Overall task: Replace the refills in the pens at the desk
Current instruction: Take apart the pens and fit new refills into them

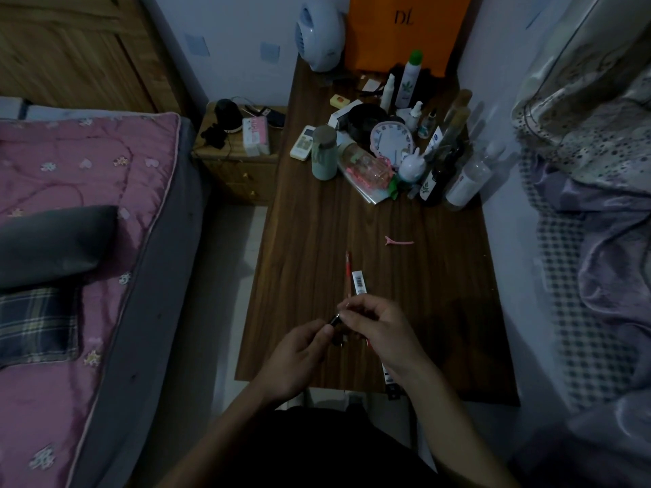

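Note:
Above the near part of the dark wooden desk (317, 241), both my hands meet on a small dark pen (334, 320) with a metal ring. My left hand (299, 353) pinches its lower end, my right hand (384, 332) pinches the upper end. Just beyond my fingers a red pen (348, 272) lies on the desk, next to a white barcoded refill packet (360, 282). Another barcoded packet (387, 375) pokes out under my right wrist near the desk's front edge. How the dark pen's parts sit together is hidden by my fingers.
A pink hair clip (400, 241) lies mid-desk. Bottles, a clock (392, 140), a green cup (324, 153) and an orange bag (405, 29) crowd the far end. A bed with pink quilt (70, 206) is left, a nightstand (239, 153) beside it, bedding (599, 206) right.

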A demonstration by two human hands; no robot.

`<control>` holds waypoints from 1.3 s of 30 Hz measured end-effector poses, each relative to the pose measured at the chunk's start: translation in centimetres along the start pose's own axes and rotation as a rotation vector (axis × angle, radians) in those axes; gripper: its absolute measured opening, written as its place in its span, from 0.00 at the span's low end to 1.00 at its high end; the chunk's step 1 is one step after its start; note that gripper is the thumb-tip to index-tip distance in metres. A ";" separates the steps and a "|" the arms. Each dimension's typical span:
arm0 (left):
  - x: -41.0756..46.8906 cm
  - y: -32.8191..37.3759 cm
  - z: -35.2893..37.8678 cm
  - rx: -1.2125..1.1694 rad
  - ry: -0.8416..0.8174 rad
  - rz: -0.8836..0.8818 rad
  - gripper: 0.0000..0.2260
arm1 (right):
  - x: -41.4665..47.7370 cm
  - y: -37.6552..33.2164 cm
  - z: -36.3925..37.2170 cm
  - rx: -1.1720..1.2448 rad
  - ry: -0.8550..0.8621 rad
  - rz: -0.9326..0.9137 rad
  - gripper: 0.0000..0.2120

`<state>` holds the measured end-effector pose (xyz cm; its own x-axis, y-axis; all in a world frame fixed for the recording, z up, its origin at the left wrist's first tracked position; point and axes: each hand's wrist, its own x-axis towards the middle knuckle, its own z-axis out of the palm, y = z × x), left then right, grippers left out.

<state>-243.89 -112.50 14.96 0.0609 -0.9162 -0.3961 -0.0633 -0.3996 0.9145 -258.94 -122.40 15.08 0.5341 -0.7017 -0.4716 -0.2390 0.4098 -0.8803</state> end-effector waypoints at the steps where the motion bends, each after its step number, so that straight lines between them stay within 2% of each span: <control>1: 0.0 -0.1 0.0 -0.005 0.007 -0.007 0.13 | 0.0 0.2 -0.1 0.012 0.010 0.011 0.05; 6: 0.1 -2.0 -0.1 0.026 0.095 -0.048 0.13 | 1.7 3.5 -0.8 0.005 0.145 0.133 0.04; 9: 0.3 -4.0 -0.5 0.113 0.173 -0.088 0.13 | 3.0 7.2 -1.2 -0.172 0.235 0.219 0.04; 13: 0.5 -6.4 -1.0 0.229 0.222 -0.110 0.13 | 4.1 11.4 -1.1 -0.454 0.228 0.213 0.09; 17: 1.0 -8.8 -1.1 0.298 0.261 -0.124 0.13 | 5.1 13.7 -0.1 -0.657 0.262 0.222 0.01; 18: 1.1 -9.4 -1.1 0.312 0.256 -0.130 0.13 | 5.4 14.1 0.3 -0.686 0.284 0.226 0.03; 26: 1.8 -12.3 -1.0 0.319 0.242 -0.165 0.14 | 7.0 15.8 2.2 -0.780 0.407 0.298 0.15; 32: 1.7 -13.0 -1.3 0.338 0.220 -0.168 0.14 | 7.4 16.1 2.8 -0.852 0.463 0.311 0.17; 39: 1.6 -13.7 -1.9 0.316 0.217 -0.193 0.16 | 7.7 16.3 3.0 -0.898 0.415 0.359 0.12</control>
<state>-241.04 -108.47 1.98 0.3072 -0.8096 -0.5003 -0.3307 -0.5837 0.7416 -256.28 -119.44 -2.72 0.0340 -0.8389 -0.5432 -0.9319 0.1698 -0.3205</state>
